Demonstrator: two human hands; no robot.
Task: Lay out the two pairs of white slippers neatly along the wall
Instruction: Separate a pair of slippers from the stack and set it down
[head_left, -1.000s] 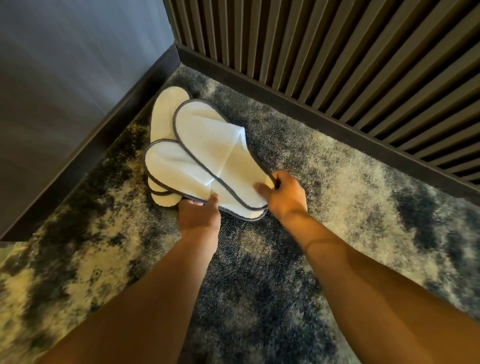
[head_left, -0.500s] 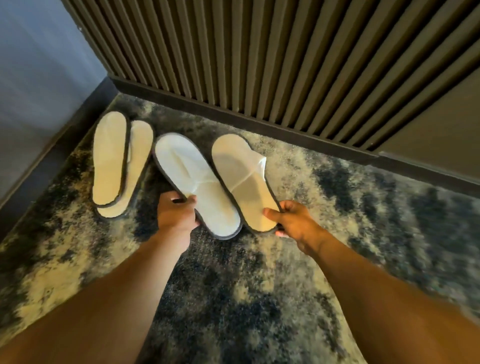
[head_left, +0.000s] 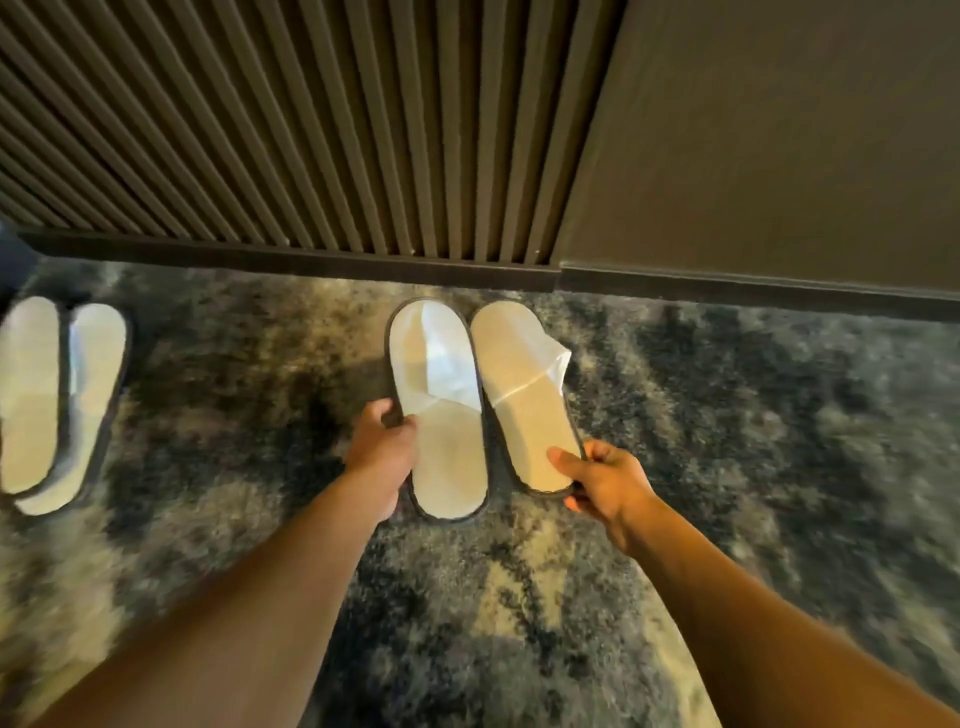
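Observation:
Two white slippers with dark edging lie side by side on the carpet, toes toward the slatted wall (head_left: 311, 130). My left hand (head_left: 382, 447) grips the left slipper (head_left: 441, 415) at its left edge. My right hand (head_left: 602, 478) pinches the heel of the right slipper (head_left: 524, 395), whose strap is folded out to the right. The other pair (head_left: 57, 400) lies at the far left, one slipper partly overlapping the other, and is blurred.
A dark baseboard (head_left: 363, 262) runs along the foot of the slatted wall and a plain brown panel (head_left: 779, 130) to the right. The mottled grey and cream carpet (head_left: 727, 441) covers the whole floor.
I have carried the two held slippers to the right, away from the other pair and the corner. They now lie parallel and close together, nearer the slatted wall.

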